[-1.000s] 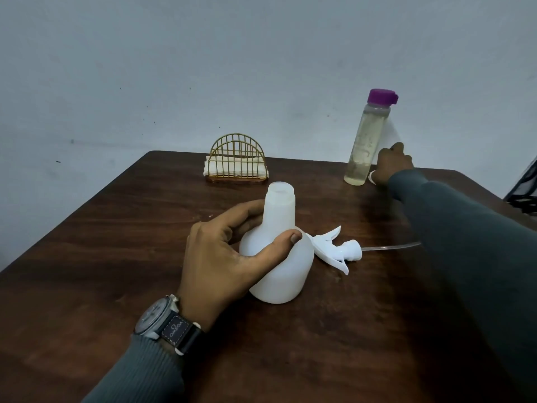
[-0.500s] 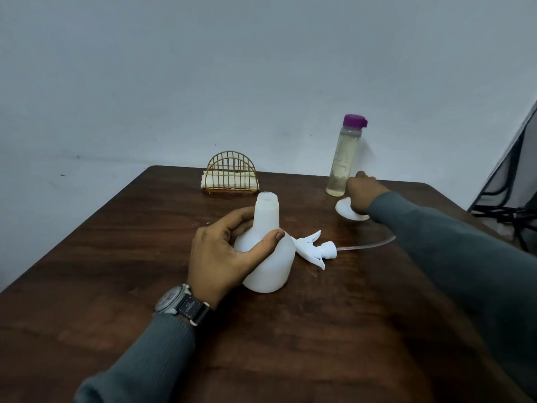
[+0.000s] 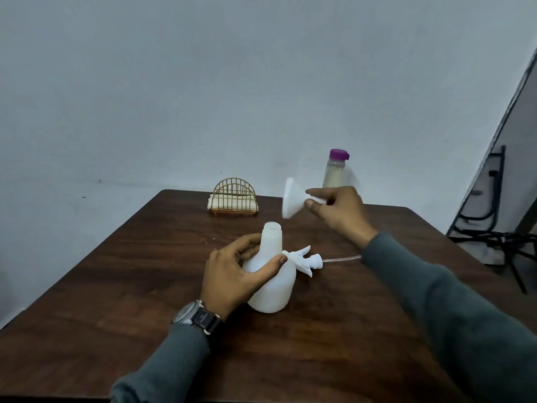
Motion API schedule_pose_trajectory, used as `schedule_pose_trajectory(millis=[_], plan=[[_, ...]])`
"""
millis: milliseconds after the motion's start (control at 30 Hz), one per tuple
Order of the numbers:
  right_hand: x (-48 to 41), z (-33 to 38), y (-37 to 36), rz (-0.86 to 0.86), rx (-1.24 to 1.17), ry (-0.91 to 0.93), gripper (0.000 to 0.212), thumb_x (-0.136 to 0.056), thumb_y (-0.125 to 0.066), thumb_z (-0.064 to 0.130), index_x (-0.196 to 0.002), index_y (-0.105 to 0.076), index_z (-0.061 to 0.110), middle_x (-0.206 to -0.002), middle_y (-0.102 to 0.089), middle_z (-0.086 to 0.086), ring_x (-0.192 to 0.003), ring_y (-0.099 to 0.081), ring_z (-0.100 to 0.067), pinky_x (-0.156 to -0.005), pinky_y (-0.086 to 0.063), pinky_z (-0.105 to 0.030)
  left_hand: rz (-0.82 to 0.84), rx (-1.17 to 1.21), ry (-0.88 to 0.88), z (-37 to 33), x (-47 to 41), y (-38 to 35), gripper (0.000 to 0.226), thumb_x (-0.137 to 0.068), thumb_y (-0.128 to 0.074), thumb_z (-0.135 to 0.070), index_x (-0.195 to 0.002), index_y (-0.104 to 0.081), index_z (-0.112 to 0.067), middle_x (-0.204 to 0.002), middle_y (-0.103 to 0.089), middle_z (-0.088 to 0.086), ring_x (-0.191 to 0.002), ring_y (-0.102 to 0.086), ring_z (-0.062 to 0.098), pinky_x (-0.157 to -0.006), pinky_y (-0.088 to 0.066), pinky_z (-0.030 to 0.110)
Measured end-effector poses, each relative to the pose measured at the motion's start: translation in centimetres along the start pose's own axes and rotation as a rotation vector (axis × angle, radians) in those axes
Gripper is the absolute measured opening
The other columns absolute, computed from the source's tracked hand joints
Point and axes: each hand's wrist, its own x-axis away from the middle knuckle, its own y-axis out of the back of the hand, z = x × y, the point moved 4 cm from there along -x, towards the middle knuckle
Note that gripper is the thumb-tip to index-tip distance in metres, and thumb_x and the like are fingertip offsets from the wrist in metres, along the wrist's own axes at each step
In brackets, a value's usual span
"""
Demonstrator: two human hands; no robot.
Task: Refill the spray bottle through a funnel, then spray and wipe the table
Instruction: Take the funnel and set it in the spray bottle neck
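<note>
A white spray bottle stands upright mid-table with its neck uncapped. My left hand grips its shoulder. Its white trigger head lies on the wood just right of it, with a clear dip tube trailing to the right. My right hand holds a white funnel by the spout, lifted and tipped sideways, above and right of the bottle's mouth. A clear refill bottle with a purple cap and pale liquid stands at the back, partly hidden by my right hand.
A gold wire napkin holder with white cloths sits at the back edge of the dark wooden table. A grey wall stands behind. Dark metal chair frames are off the table's right side.
My right hand picked the funnel up from the table beside the refill bottle and carried it up and toward the spray bottle. My left hand kept its hold on the bottle.
</note>
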Motion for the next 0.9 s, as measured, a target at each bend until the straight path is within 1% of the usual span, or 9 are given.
schedule_pose_trajectory(millis=[67, 133, 233, 300, 433, 567, 700, 800, 900], plan=[[2.2, 0.8, -0.9, 0.030, -0.361, -0.118, 0.025, -0.096, -0.072, 0.013, -0.122, -0.076, 0.013, -0.110, -0.077, -0.001, -0.094, -0.067, -0.011, -0.079, -0.055, -0.018, 0.010, -0.006, -0.009, -0.5, 0.4, -0.1, 0.041, -0.071, -0.084, -0.058, -0.109, -0.068, -0.054, -0.101, -0.070, -0.040, -0.101, -0.067, -0.016, -0.082, -0.062, 0.022], [4.3, 1.4, -2.2, 0.074, -0.601, -0.193, 0.017, -0.098, -0.066, 0.005, -0.109, -0.077, 0.013, -0.090, -0.076, 0.003, -0.085, -0.065, -0.009, -0.076, -0.053, -0.021, 0.018, 0.000, -0.017, -0.6, 0.7, -0.2, 0.042, -0.072, -0.085, -0.055, -0.111, -0.071, -0.048, -0.105, -0.072, -0.035, -0.101, -0.068, -0.014, -0.083, -0.062, 0.027], [6.8, 2.3, -4.1, 0.148, -0.803, -0.268, 0.033, -0.101, -0.055, 0.001, -0.078, -0.074, 0.016, -0.065, -0.070, 0.009, -0.063, -0.062, -0.006, -0.059, -0.049, -0.021, 0.025, 0.003, -0.026, -0.9, 1.1, -0.1, 0.046, -0.074, -0.083, -0.057, -0.114, -0.074, -0.038, -0.107, -0.076, -0.026, -0.102, -0.069, -0.011, -0.083, -0.063, 0.031], [7.7, 2.8, -5.0, 0.170, -0.889, -0.274, 0.034, -0.104, -0.053, 0.004, -0.081, -0.075, 0.015, -0.068, -0.073, 0.006, -0.062, -0.064, -0.007, -0.059, -0.052, -0.022, 0.031, 0.004, -0.033, -1.2, 1.4, -0.1, 0.049, -0.074, -0.081, -0.060, -0.116, -0.074, -0.036, -0.107, -0.076, -0.025, -0.102, -0.070, -0.009, -0.082, -0.063, 0.032], [8.1, 3.4, -6.0, 0.166, -0.990, -0.247, 0.023, -0.103, -0.056, 0.003, -0.101, -0.077, 0.013, -0.083, -0.072, 0.002, -0.073, -0.062, -0.008, -0.066, -0.053, -0.018, 0.033, 0.022, -0.028, -1.5, 1.6, -0.1, 0.049, -0.074, -0.079, -0.062, -0.115, -0.074, -0.036, -0.106, -0.077, -0.023, -0.102, -0.070, -0.008, -0.083, -0.063, 0.034], [7.9, 3.0, -6.2, 0.148, -1.084, -0.218, 0.023, -0.102, -0.057, 0.001, -0.110, -0.076, 0.010, -0.097, -0.075, -0.003, -0.082, -0.063, -0.009, -0.078, -0.052, -0.024, 0.030, 0.021, -0.031, -1.6, 1.7, 0.0, 0.051, -0.073, -0.079, -0.062, -0.116, -0.074, -0.036, -0.106, -0.077, -0.022, -0.101, -0.070, -0.009, -0.083, -0.063, 0.032], [8.4, 3.1, -6.2, 0.185, -1.109, -0.200, 0.022, -0.102, -0.057, 0.003, -0.108, -0.077, 0.011, -0.101, -0.074, -0.008, -0.084, -0.066, -0.010, -0.077, -0.055, -0.024, 0.046, 0.036, -0.018, -1.5, 1.6, -0.2, 0.053, -0.073, -0.079, -0.063, -0.118, -0.074, -0.035, -0.106, -0.077, -0.021, -0.101, -0.070, -0.009, -0.084, -0.063, 0.031], [9.0, 2.8, -6.6, 0.220, -1.135, -0.178, 0.025, -0.101, -0.056, 0.001, -0.104, -0.078, 0.015, -0.101, -0.080, -0.002, -0.087, -0.070, -0.009, -0.085, -0.056, -0.026, 0.045, 0.054, -0.010, -1.2, 1.6, -0.2, 0.053, -0.073, -0.081, -0.060, -0.119, -0.074, -0.033, -0.108, -0.077, -0.020, -0.103, -0.070, -0.007, -0.087, -0.062, 0.031], [9.2, 2.5, -6.7, 0.244, -1.161, -0.170, 0.029, -0.099, -0.055, -0.006, -0.109, -0.076, 0.012, -0.101, -0.080, -0.003, -0.090, -0.070, -0.010, -0.093, -0.054, -0.031, 0.048, 0.067, -0.013, -1.3, 1.6, -0.2, 0.050, -0.075, -0.084, -0.053, -0.119, -0.075, -0.032, -0.109, -0.078, -0.019, -0.104, -0.071, -0.005, -0.088, -0.062, 0.031]])
